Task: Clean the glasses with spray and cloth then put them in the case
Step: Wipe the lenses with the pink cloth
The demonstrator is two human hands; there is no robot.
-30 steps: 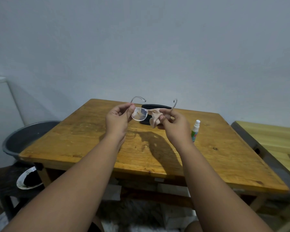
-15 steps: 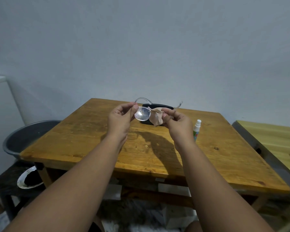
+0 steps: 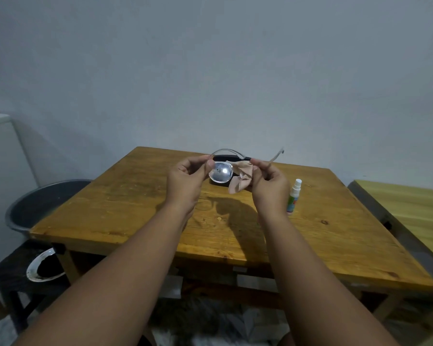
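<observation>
Tilting the glasses [image 3: 220, 173] flatter than a second ago, temple tips now pointing toward 12 o'clock, bare lens catching glare; suggesting wiping of the other lens under way, casing not yet begun. Pinching the frame's outer edge between left hand [image 3: 188, 181] thumb and fingers; pinching the cloth [image 3: 241, 181] around the other lens with closed right hand [image 3: 269, 186] fingers. Holding both above the table [image 3: 125, 208], clear of its surface. Lying behind the glasses at 12 o'clock, mostly hidden, the case [image 3: 226, 159]; standing at 3 o'clock of the right hand, the spray [image 3: 294, 196]. Sitting off the table at 9 o'clock, a basin [image 3: 35, 203]; obstructing the way to the case, nothing visible
</observation>
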